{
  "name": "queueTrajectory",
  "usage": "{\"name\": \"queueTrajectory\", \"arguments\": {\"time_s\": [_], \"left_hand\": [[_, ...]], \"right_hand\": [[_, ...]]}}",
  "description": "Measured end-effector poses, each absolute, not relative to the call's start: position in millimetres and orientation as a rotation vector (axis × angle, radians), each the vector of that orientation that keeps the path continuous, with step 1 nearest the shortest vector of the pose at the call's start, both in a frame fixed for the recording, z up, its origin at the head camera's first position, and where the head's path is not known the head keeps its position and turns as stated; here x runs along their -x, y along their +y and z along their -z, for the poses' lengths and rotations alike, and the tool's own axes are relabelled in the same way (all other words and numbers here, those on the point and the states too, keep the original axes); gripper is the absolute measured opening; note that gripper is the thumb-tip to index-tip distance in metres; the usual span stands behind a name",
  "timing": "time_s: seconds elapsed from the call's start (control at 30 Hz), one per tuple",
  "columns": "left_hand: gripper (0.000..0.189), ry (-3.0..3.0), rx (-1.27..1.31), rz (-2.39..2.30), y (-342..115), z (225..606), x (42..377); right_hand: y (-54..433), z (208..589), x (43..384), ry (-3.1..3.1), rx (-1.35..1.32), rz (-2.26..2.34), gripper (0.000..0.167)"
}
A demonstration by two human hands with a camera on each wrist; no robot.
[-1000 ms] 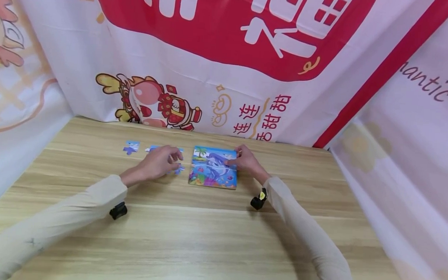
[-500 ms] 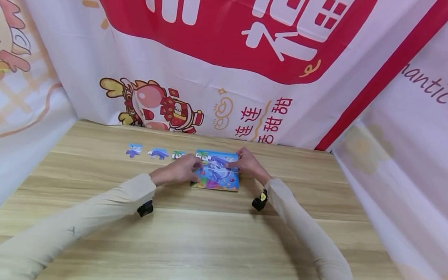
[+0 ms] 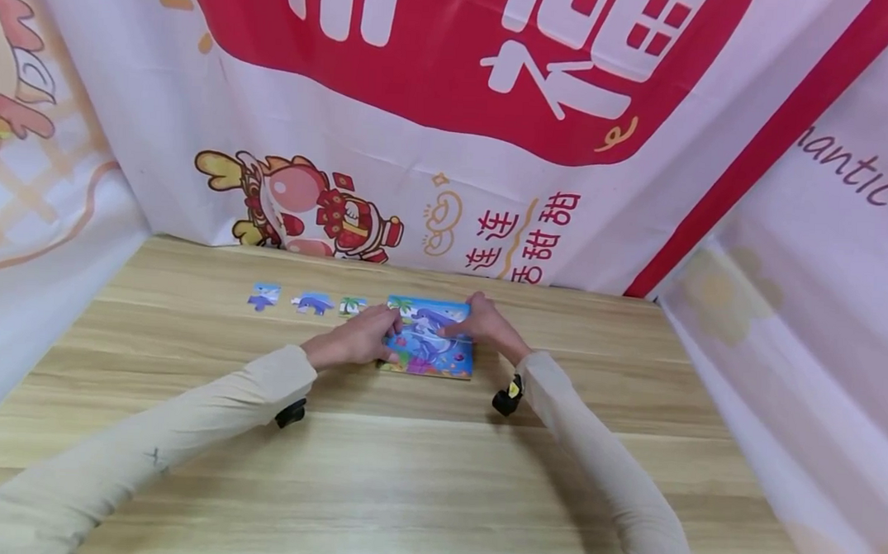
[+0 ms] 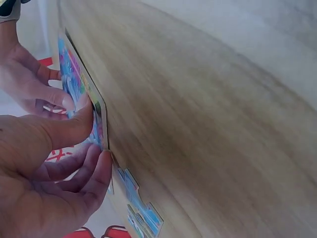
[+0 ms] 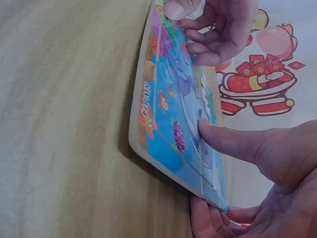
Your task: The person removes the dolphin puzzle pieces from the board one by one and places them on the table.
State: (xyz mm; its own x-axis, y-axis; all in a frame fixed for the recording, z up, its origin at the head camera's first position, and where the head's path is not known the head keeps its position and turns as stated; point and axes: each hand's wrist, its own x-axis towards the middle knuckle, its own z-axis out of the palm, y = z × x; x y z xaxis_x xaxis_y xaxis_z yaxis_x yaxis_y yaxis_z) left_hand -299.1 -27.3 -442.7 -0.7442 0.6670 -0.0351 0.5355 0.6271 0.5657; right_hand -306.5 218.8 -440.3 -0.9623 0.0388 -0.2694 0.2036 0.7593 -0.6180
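1. Moved right with the left hand [image 3: 361, 335] since a second ago, from the loose pieces [image 3: 313, 303] to the left side of the puzzle board [image 3: 433, 355]; thumb touching, cannot tell whether gripping.
2. Pinching its right edge with the right hand [image 3: 489, 324].
3. On the far tabletop [image 3: 375, 481], right of the loose pieces: puzzle board.

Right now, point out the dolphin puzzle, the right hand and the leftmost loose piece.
Dolphin puzzle [image 3: 428, 347]: head view, its printed face.
Right hand [image 3: 490, 322]: head view, its middle.
Leftmost loose piece [image 3: 265, 296]: head view, its middle.
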Motion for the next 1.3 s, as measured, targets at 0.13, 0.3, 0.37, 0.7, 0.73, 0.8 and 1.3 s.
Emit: {"name": "queueTrajectory", "arguments": {"time_s": [0.13,0.3,0.37,0.7,0.73,0.8,1.3], "left_hand": [[0.04,2.594,-1.031,-0.813,-27.2,444.9,302.5],[0.04,2.617,-1.041,-0.793,-28.3,448.1,297.6],[0.041,2.658,-1.053,-0.767,-28.2,448.7,294.2],[0.033,2.742,-1.123,-0.819,-27.1,446.6,284.1],[0.028,2.723,-1.124,-0.883,-27.7,447.0,285.0],[0.019,2.669,-1.109,-1.034,-28.7,448.2,287.0],[0.027,2.337,-0.754,-1.446,-55.9,432.4,288.4]], "right_hand": [[217.5,439.5,306.1,2.726,-0.172,1.01,0.08],[216.2,438.5,304.1,2.71,-0.196,0.967,0.081],[215.5,438.4,304.1,2.71,-0.204,0.942,0.083],[217.0,435.2,309.4,2.691,-0.253,0.881,0.088],[217.4,434.6,309.8,2.692,-0.255,0.878,0.088],[217.5,433.3,309.6,2.691,-0.259,0.884,0.089],[212.7,435.7,309.2,2.691,-0.257,0.913,0.089]]}}
